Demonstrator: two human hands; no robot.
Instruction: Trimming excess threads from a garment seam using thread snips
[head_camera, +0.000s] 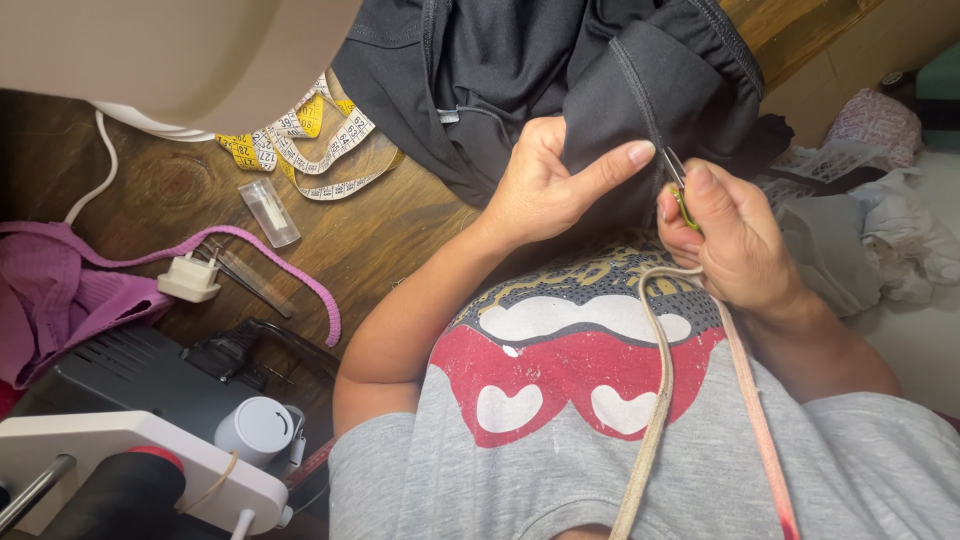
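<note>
My left hand (548, 188) pinches a fold of dark grey garment (560, 70), thumb stretched along its stitched seam. My right hand (735, 245) grips small thread snips with a green handle (682, 195). Their metal tips touch the seam right beside my left thumb. The garment lies bunched over the wooden table's (390, 235) far edge and hangs toward my chest. A beige strap (655, 400) and a pink strap (755, 420) run down over my grey printed shirt, passing under my right hand.
A yellow and white measuring tape (320, 150), a clear plastic case (269, 212), a white plug (190, 280) and purple fabric (60, 300) lie at the left. A black and white sewing machine part with a thread spool (258, 430) sits at the lower left. Clothes pile (870, 230) at the right.
</note>
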